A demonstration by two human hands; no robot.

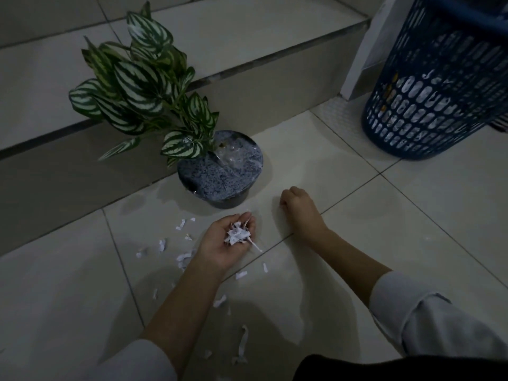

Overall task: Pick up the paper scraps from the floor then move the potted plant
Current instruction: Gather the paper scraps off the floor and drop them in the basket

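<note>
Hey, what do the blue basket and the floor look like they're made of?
The blue lattice basket looks like moulded plastic: uniform slotted holes, slightly glossy ribs. The pale tiled floor looks like glazed ceramic or porcelain: straight grout lines and a soft sheen. The dim light leaves the exact type open.

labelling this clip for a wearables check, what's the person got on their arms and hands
Both hands are bare: no gloves, rings, watch or bracelet visible on the left hand or the right hand. Each arm wears a light-coloured long sleeve pushed up toward the elbow, leaving the forearms uncovered; the right sleeve shows a folded cuff with creases, the left sleeve looks plain.
</note>
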